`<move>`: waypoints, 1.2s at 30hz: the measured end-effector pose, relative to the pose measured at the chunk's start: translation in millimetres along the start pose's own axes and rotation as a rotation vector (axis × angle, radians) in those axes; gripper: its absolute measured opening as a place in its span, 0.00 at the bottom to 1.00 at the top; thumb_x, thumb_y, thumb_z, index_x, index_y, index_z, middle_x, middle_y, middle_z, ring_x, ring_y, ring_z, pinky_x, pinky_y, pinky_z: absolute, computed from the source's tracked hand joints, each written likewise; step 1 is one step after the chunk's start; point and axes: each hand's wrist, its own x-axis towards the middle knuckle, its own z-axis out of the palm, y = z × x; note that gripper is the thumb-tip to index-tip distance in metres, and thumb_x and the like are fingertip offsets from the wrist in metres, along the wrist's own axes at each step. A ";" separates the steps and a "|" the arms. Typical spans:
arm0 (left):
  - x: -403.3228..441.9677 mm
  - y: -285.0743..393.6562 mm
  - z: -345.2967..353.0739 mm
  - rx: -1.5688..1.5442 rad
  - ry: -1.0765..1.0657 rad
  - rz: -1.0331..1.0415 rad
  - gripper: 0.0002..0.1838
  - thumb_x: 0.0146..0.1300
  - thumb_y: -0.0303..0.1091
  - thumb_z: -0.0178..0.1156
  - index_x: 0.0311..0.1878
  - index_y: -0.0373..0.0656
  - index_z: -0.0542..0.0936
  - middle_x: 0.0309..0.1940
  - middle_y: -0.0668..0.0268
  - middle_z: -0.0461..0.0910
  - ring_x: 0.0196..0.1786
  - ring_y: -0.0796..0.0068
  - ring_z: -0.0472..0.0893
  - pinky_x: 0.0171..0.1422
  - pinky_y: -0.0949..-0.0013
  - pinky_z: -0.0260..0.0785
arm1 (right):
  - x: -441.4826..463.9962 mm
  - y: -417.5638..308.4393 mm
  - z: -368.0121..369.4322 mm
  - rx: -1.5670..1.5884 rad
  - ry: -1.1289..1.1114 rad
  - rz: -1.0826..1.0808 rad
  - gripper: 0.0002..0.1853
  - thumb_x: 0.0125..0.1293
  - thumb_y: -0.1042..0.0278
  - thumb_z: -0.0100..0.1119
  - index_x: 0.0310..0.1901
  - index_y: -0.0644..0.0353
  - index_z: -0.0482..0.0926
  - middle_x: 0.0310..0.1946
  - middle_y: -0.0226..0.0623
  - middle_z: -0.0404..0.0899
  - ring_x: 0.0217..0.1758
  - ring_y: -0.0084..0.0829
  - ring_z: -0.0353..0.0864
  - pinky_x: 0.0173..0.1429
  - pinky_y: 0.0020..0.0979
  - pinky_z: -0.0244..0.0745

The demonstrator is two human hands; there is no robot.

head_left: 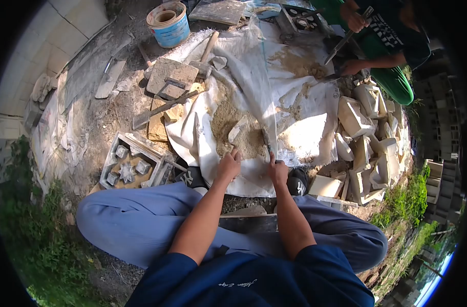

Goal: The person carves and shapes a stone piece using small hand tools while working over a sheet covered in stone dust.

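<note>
On a white sheet (195, 135) in front of me lies a heap of damp, sandy mix (251, 142). My left hand (230, 163) is at the heap's near edge, fingers curled with the tips at the mix. Just beyond those fingertips is a pale wedge-shaped piece (237, 129); whether the hand grips it cannot be made out. My right hand (278, 170) is closed around the handle of a narrow trowel (266, 138), its dark blade pointing away from me along the heap's right side.
At left sits a mould (126, 166) with star and block shapes. Beyond are a board (171, 77), a hammer (208, 51) and a blue bucket (170, 30). Pale cast pieces (369, 138) pile up at right. Another person's hand (354, 67) and long tool are at upper right.
</note>
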 end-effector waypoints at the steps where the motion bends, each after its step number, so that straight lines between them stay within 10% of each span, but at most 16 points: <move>1: 1.3 -0.5 -0.5 0.003 -0.016 -0.010 0.28 0.73 0.57 0.45 0.51 0.37 0.73 0.24 0.53 0.81 0.18 0.64 0.79 0.21 0.59 0.71 | 0.0 -0.6 1.5 0.002 0.001 0.001 0.45 0.68 0.28 0.43 0.30 0.75 0.82 0.27 0.65 0.81 0.37 0.64 0.82 0.46 0.53 0.72; 7: -7.1 7.3 -4.8 -0.017 -0.032 -0.028 0.28 0.73 0.57 0.46 0.50 0.36 0.73 0.25 0.52 0.81 0.19 0.62 0.80 0.20 0.59 0.71 | 10.3 -16.0 -7.2 0.119 -0.047 0.020 0.47 0.67 0.26 0.44 0.25 0.76 0.81 0.24 0.62 0.80 0.31 0.58 0.81 0.42 0.51 0.72; 10: -11.9 8.7 -9.7 0.000 -0.037 -0.003 0.26 0.73 0.55 0.47 0.50 0.36 0.73 0.27 0.51 0.82 0.19 0.61 0.81 0.20 0.60 0.71 | 8.5 -22.9 -10.8 0.503 -0.076 -0.115 0.39 0.72 0.35 0.47 0.16 0.68 0.66 0.10 0.36 0.60 0.18 0.27 0.55 0.25 0.41 0.52; 13: -11.7 7.5 -6.4 0.032 -0.022 0.021 0.25 0.73 0.54 0.46 0.53 0.39 0.74 0.27 0.52 0.83 0.19 0.61 0.81 0.20 0.60 0.72 | -7.8 -26.0 1.5 0.692 -0.112 -0.229 0.37 0.75 0.40 0.46 0.16 0.66 0.63 0.12 0.33 0.56 0.20 0.23 0.54 0.25 0.39 0.49; 18: -15.3 9.3 -9.2 0.034 -0.009 0.043 0.25 0.73 0.53 0.46 0.56 0.39 0.74 0.27 0.52 0.83 0.18 0.61 0.81 0.21 0.59 0.73 | -23.0 -9.1 22.8 0.012 -0.318 -0.020 0.46 0.67 0.25 0.42 0.31 0.73 0.84 0.29 0.68 0.79 0.40 0.64 0.82 0.50 0.51 0.73; 24: -12.3 3.3 -10.7 0.022 -0.025 -0.018 0.28 0.72 0.56 0.47 0.55 0.38 0.75 0.26 0.53 0.83 0.16 0.63 0.80 0.22 0.60 0.73 | -33.6 -25.0 -11.8 0.118 -0.269 0.008 0.44 0.68 0.28 0.43 0.29 0.74 0.83 0.30 0.66 0.80 0.42 0.63 0.82 0.50 0.51 0.75; 32: 17.5 -26.1 -7.4 0.088 0.211 0.121 0.31 0.68 0.59 0.48 0.51 0.38 0.80 0.46 0.41 0.82 0.55 0.39 0.79 0.60 0.45 0.70 | -41.0 -49.8 -82.2 0.070 -0.165 -0.416 0.26 0.71 0.53 0.55 0.26 0.71 0.79 0.24 0.62 0.77 0.33 0.64 0.78 0.39 0.52 0.71; 36: 4.4 -14.7 -26.6 0.132 0.278 0.196 0.32 0.67 0.61 0.48 0.49 0.38 0.81 0.45 0.42 0.82 0.52 0.39 0.80 0.58 0.46 0.72 | -74.8 -48.1 -111.6 -0.028 -0.236 -0.429 0.22 0.68 0.59 0.58 0.26 0.73 0.79 0.25 0.65 0.77 0.34 0.64 0.79 0.40 0.54 0.72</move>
